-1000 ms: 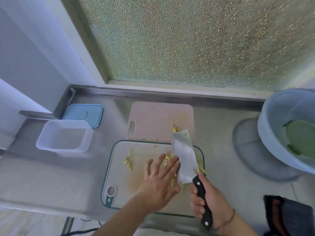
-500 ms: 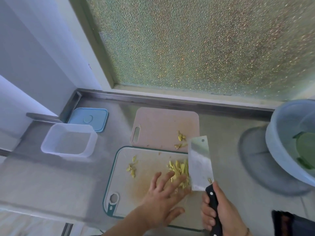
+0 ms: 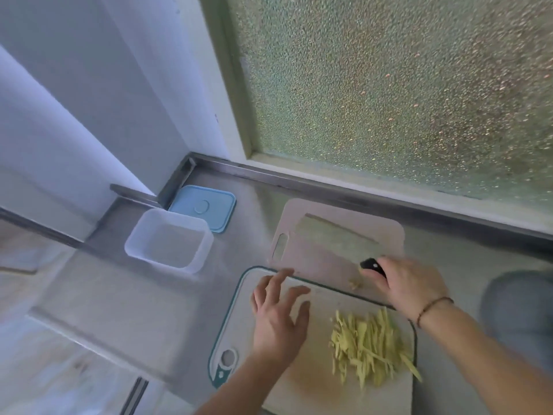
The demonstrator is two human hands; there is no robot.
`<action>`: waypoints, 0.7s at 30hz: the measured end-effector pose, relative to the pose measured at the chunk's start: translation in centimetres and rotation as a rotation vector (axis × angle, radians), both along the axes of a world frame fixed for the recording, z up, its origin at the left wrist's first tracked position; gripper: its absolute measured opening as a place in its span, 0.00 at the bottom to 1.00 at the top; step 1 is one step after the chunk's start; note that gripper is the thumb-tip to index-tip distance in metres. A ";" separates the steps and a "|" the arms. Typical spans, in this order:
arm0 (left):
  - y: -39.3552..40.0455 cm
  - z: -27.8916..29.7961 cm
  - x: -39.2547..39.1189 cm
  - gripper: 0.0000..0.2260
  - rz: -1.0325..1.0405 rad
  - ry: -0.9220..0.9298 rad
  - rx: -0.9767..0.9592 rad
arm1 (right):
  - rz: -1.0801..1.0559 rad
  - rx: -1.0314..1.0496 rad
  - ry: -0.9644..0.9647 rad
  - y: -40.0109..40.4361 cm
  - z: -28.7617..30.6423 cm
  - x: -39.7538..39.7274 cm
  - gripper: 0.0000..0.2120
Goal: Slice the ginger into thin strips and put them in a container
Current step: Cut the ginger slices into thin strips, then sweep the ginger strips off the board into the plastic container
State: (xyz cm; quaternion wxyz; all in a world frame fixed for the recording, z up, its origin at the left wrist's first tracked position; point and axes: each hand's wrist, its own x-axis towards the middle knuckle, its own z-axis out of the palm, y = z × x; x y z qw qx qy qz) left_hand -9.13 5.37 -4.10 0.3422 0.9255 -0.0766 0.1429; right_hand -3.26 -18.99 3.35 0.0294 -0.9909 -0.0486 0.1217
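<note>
Now the knife [image 3: 338, 235] lies flat on the pink board [image 3: 386, 226], moved away from the ginger strips [image 3: 368, 342], and the right hand [image 3: 410, 283] grips its black handle. Left hand [image 3: 278, 316] hovers with fingers spread over the white board [image 3: 317, 378]. Ginger sits piled there, well apart from the clear container [image 3: 170, 238] on the worktop [image 3: 119, 304].

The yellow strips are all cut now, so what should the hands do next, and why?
Probably let go of the cleaver lying on the pink board, then gather the ginger strips. They sit piled on the white board, the clear container holds none, and the left hand is free.
</note>
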 end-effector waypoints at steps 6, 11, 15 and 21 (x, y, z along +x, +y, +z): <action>7.0 0.5 3.5 0.09 0.341 -0.100 -0.084 | 0.175 -0.067 -0.132 0.9 -5.3 6.4 0.25; 15.0 1.5 6.7 0.18 0.780 -0.072 -0.251 | 0.161 -0.165 -0.154 1.6 -6.7 7.1 0.23; 18.8 1.9 7.0 0.17 0.681 -0.119 -0.026 | 0.068 -0.083 -0.155 2.5 -5.8 6.3 0.20; 16.2 -0.5 0.6 0.14 -0.064 0.017 0.360 | -0.446 0.356 -0.262 2.7 -2.3 -4.4 0.04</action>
